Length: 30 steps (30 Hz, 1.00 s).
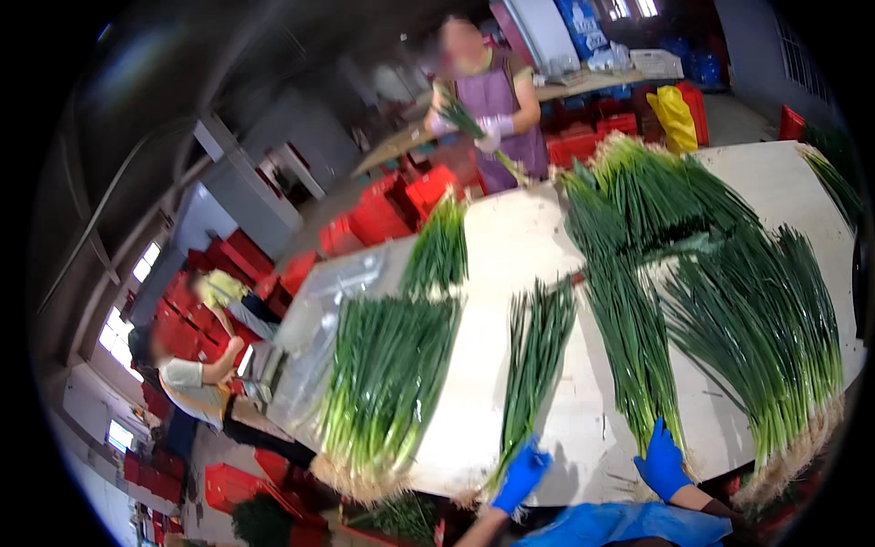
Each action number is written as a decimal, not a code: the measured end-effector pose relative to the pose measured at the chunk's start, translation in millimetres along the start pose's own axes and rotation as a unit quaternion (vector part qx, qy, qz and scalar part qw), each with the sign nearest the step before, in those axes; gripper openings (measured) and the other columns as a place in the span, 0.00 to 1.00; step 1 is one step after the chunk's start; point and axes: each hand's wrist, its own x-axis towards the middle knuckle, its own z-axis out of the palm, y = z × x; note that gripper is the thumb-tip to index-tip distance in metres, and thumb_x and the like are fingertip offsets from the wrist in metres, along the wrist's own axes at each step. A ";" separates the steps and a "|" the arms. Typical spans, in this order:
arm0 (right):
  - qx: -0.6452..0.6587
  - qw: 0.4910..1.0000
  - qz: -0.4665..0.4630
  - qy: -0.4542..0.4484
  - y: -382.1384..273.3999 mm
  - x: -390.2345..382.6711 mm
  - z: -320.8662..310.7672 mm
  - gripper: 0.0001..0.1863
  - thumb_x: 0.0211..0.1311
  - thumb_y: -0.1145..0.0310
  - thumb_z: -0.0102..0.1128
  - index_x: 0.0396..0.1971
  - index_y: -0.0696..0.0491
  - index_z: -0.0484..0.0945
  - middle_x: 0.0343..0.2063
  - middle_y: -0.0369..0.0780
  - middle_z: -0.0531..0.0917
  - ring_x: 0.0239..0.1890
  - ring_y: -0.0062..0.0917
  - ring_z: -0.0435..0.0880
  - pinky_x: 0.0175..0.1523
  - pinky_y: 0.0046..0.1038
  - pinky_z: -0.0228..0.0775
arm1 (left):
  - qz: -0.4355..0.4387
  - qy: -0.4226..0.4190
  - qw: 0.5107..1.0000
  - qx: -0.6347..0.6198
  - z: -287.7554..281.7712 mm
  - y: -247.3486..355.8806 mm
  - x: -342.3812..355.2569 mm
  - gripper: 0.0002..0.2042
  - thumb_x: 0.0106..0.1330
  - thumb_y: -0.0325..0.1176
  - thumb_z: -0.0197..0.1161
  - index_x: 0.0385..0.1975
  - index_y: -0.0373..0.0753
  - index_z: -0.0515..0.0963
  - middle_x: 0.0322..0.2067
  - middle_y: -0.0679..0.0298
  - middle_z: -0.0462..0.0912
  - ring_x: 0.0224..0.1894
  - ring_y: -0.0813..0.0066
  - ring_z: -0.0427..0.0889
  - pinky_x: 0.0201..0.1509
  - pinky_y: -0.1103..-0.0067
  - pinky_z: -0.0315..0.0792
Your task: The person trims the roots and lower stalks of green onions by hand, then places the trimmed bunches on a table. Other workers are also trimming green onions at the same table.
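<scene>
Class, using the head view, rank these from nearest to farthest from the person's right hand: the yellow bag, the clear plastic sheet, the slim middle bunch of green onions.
1. Slim middle bunch, just left of the right hand.
2. Clear plastic sheet, table's left end.
3. Yellow bag, far behind the table.

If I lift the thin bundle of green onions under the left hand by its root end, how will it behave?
The thin bundle is long, slim and loose, so the leafy tops would probably droop and fan apart. It looks light beside the big pile. The left hand is gloved; smooth stalks may slip out singly.

Bright daylight, soft blur, dark fisheye rim.
</scene>
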 end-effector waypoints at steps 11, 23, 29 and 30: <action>0.052 0.997 0.006 0.049 -5.9 -22.2 -16.1 0.53 0.43 0.69 0.70 0.66 0.59 0.42 0.52 0.57 0.68 0.47 0.50 0.74 0.50 0.41 0.69 | -0.131 -0.185 0.955 -0.192 0.8 16.2 25.4 0.24 0.64 0.29 0.58 0.59 0.37 0.62 0.41 0.60 0.77 0.41 0.74 0.78 0.43 0.80 0.73; 0.312 0.945 -0.083 -0.059 -70.9 -31.8 -14.4 0.41 0.55 0.66 0.61 0.66 0.55 0.49 0.53 0.55 0.71 0.53 0.45 0.73 0.55 0.36 0.66 | -0.367 -0.269 0.788 -0.415 88.1 52.5 9.9 0.18 0.65 0.43 0.58 0.48 0.39 0.71 0.41 0.63 0.78 0.43 0.70 0.77 0.47 0.77 0.70; 0.279 0.949 -0.109 -0.100 -58.2 -36.8 -0.2 0.38 0.58 0.57 0.60 0.63 0.58 0.55 0.53 0.56 0.69 0.52 0.48 0.73 0.53 0.38 0.68 | -0.334 -0.245 0.824 -0.385 92.8 50.7 0.8 0.19 0.62 0.39 0.62 0.50 0.37 0.68 0.41 0.62 0.77 0.41 0.70 0.77 0.46 0.74 0.73; 0.230 0.960 -0.090 -0.133 -55.9 -37.0 0.8 0.37 0.58 0.55 0.59 0.62 0.58 0.57 0.53 0.57 0.69 0.52 0.48 0.73 0.53 0.38 0.68 | -0.339 -0.245 0.832 -0.365 91.0 55.0 -1.9 0.20 0.62 0.38 0.62 0.50 0.37 0.68 0.41 0.61 0.76 0.41 0.70 0.78 0.45 0.74 0.74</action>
